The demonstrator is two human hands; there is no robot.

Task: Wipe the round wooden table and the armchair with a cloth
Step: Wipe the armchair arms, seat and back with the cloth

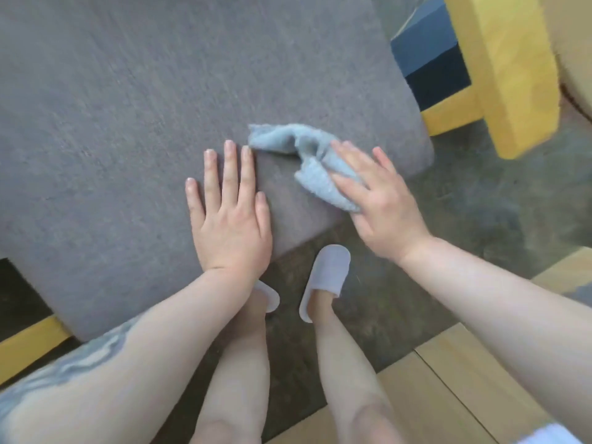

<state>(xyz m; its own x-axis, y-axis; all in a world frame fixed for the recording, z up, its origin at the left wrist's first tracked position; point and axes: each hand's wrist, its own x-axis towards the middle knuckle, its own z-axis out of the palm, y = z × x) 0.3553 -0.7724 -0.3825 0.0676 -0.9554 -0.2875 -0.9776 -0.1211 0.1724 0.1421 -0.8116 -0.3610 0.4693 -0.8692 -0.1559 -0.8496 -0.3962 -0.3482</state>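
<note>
Left hand (230, 216) flat, fingers straight, palm down on grey armchair cushion (128, 123), right hand (378, 200) fingers extended, pressing crumpled light-blue cloth (307, 155) at cushion corner, white slippers (326, 277) below

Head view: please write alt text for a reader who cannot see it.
A person's right hand presses a light blue cloth on a grey seat cushion, near its front corner. The left hand rests flat beside it. White slippers and a yellow wooden frame also show.
</note>
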